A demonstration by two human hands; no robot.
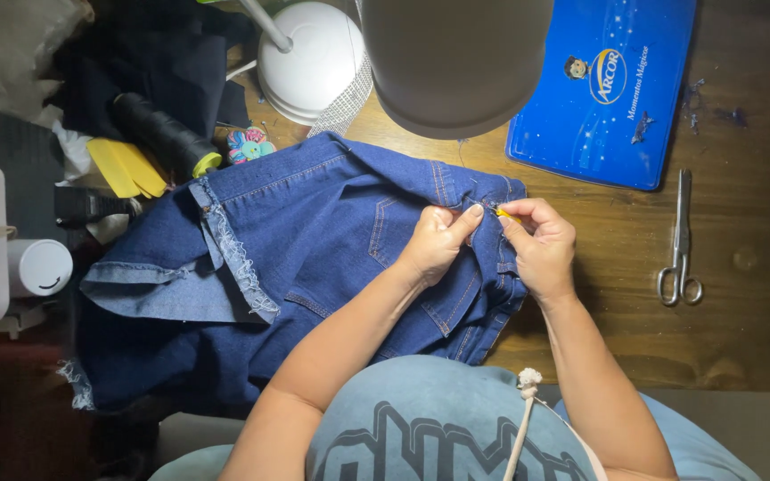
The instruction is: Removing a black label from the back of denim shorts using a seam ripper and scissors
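Observation:
Dark blue denim jeans with frayed cut edges lie spread on the wooden table. My left hand pinches the denim near the waistband, thumb and finger pressed on the fabric. My right hand holds a small yellow-handled tool, its tip against the seam right beside my left fingers. Both hands meet at the upper right edge of the jeans.
Metal scissors lie to the right. A blue flat tin sits at the back right, a white lamp shade and its round base behind the jeans. A black thread spool, yellow pieces and a white cylinder crowd the left.

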